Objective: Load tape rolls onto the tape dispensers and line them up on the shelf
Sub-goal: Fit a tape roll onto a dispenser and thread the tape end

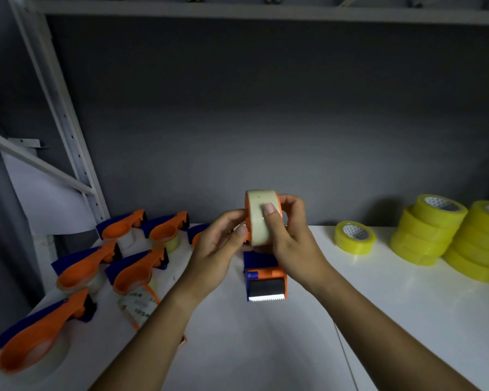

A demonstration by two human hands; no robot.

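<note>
Two hands hold a tape dispenser with a pale tape roll on it, at the centre of the frame, above a white shelf.

The tape roll (pixel 261 218) sits on the orange and blue dispenser (pixel 266 277), whose toothed blade points toward the lower edge of the frame. The right hand (pixel 290 235) has a curled grip around the roll, thumb pressed on its face. The left hand (pixel 223 246) pinches the roll's left edge with curled fingers. At lower left, several loaded dispensers (pixel 136 275) lie on the shelf (pixel 266 348). At right, a single yellow roll (pixel 355 237) lies flat beside stacks of yellow rolls (pixel 426 232).
</note>
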